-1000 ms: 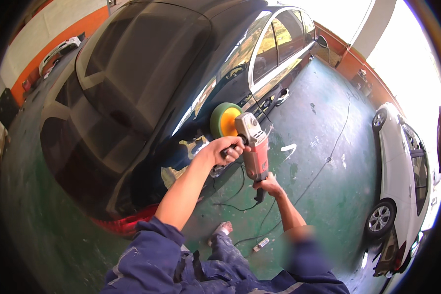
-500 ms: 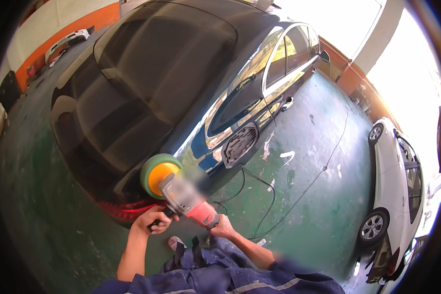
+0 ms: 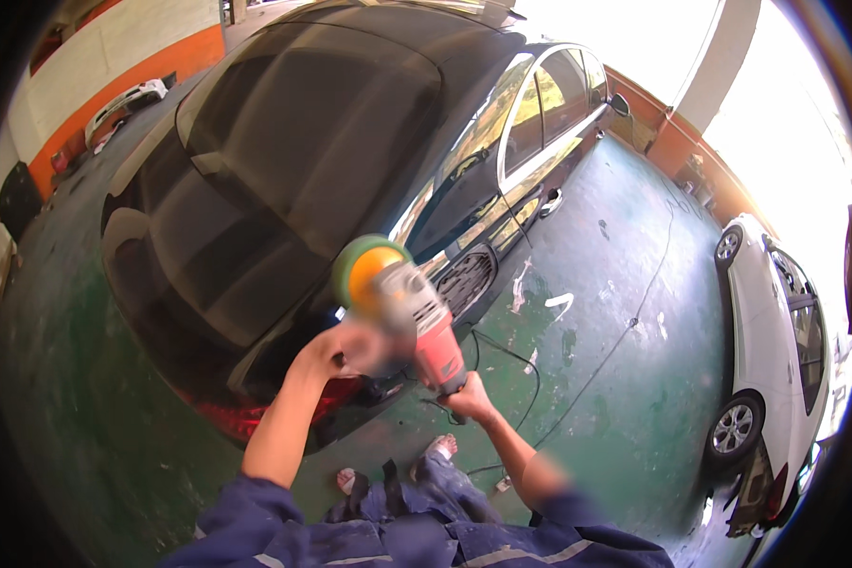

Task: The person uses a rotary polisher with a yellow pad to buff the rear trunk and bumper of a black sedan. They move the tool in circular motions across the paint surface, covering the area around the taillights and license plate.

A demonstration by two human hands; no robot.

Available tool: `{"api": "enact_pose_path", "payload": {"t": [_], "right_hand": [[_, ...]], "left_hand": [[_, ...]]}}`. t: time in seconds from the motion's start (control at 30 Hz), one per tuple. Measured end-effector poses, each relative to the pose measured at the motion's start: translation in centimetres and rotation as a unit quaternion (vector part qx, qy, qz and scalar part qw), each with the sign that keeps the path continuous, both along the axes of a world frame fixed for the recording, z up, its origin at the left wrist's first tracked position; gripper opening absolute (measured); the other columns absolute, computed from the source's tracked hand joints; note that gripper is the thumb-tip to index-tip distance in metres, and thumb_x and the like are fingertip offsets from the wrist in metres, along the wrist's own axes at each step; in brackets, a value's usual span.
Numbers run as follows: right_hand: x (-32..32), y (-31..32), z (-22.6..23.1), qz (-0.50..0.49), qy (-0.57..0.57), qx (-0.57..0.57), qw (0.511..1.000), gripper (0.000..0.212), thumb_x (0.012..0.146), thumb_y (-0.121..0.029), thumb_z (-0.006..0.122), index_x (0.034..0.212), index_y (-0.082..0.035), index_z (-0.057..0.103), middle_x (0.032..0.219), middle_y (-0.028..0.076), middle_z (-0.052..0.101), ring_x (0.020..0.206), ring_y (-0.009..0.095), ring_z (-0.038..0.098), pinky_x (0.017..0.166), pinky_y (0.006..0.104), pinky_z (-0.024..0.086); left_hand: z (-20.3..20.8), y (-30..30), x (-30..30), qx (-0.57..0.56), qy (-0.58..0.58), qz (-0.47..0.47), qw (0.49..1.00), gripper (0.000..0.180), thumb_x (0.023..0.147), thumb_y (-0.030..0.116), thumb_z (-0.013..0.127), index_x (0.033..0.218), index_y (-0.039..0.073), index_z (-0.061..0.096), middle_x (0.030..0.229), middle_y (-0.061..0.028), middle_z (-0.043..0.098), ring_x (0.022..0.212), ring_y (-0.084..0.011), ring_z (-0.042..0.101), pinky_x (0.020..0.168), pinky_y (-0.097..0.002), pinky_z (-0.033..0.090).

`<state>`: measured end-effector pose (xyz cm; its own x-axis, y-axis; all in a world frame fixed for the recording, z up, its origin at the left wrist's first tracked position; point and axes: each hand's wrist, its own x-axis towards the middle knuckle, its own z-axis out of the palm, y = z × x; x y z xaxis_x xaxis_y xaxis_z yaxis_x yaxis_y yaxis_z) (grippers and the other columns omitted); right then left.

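A red and grey electric polisher (image 3: 437, 346) is between my two hands, over the rear corner of a glossy black car (image 3: 256, 275). Its round pad (image 3: 355, 275), green-edged with a yellow centre, lies against or just above the car's rear side panel; I cannot tell which. My left hand (image 3: 352, 348), smeared by motion, is closed round the side handle near the polisher's head. Around the rear end of the red body wraps my right hand (image 3: 471, 399). Below my left forearm shows the car's red tail light (image 3: 232, 417).
A black cord (image 3: 538, 379) loops over the green floor (image 3: 596, 417) to my right. Farther right stands a white car (image 3: 776, 350). Against the orange and white wall at the far left lies a white bumper-like part (image 3: 128, 102).
The polisher and both hands have moved up and to the right, from above the tail light along the car's side. Both hands have kept their grip.
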<state>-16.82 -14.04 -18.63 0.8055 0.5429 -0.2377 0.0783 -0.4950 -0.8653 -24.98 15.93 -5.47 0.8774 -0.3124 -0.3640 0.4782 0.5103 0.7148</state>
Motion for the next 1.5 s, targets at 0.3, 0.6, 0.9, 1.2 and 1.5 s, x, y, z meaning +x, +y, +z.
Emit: {"api": "enact_pose_path", "payload": {"t": [0.3,0.6,0.9,1.2,1.5], "right_hand": [[8.8,-0.2,3.2,-0.095,0.109,0.084,0.986,0.02,0.06,-0.001,0.077,0.075,0.0,0.065,0.068,0.004,0.063,0.061,0.015,0.06,0.057,0.0319,0.048],[0.2,-4.5,-1.9,0.063,0.025,-0.068,0.995,0.024,0.064,-0.014,0.076,0.083,0.0,0.07,0.069,0.011,0.068,0.066,0.019,0.067,0.067,0.0365,0.054],[4.3,-7.8,-3.8,0.076,-0.006,-0.101,0.992,0.022,0.063,-0.014,0.074,0.078,0.001,0.068,0.065,0.014,0.066,0.062,0.018,0.067,0.062,0.0378,0.054],[19.2,-12.1,-0.9,-0.051,0.089,-0.026,0.994,0.031,0.057,-0.004,0.081,0.084,0.001,0.069,0.073,0.004,0.066,0.068,0.016,0.063,0.065,0.0335,0.053],[12.6,-9.5,-3.5,0.009,0.082,0.029,0.996,0.024,0.058,-0.006,0.078,0.079,-0.001,0.068,0.07,-0.004,0.061,0.065,0.008,0.056,0.06,0.0288,0.05]], "left_hand": [[4.8,-2.1,19.2,-0.025,0.103,-0.169,0.98,0.026,0.092,0.01,0.05,0.106,-0.008,0.062,0.065,0.0036,0.051,0.041,-0.0018,0.038,0.035,-0.0164,0.032],[0.2,-5.4,-2.5,0.028,0.097,-0.011,0.995,0.024,0.082,0.006,0.053,0.101,-0.007,0.061,0.056,-0.0007,0.047,0.035,-0.0086,0.041,0.032,-0.0254,0.035],[-2.9,-8.2,-1.1,-0.002,0.063,0.013,0.998,0.026,0.081,0.009,0.053,0.1,-0.007,0.059,0.057,-0.0002,0.045,0.034,-0.0077,0.04,0.032,-0.0258,0.035],[-0.7,-12.0,24.0,-0.022,0.101,-0.11,0.989,0.021,0.091,0.009,0.05,0.104,-0.004,0.059,0.06,0.0054,0.044,0.04,-0.003,0.039,0.036,-0.0193,0.031],[-0.1,-10.3,15.5,0.06,0.125,-0.077,0.987,0.02,0.09,0.011,0.049,0.1,-0.002,0.061,0.059,0.0032,0.048,0.037,-0.004,0.04,0.034,-0.0208,0.031]]}}
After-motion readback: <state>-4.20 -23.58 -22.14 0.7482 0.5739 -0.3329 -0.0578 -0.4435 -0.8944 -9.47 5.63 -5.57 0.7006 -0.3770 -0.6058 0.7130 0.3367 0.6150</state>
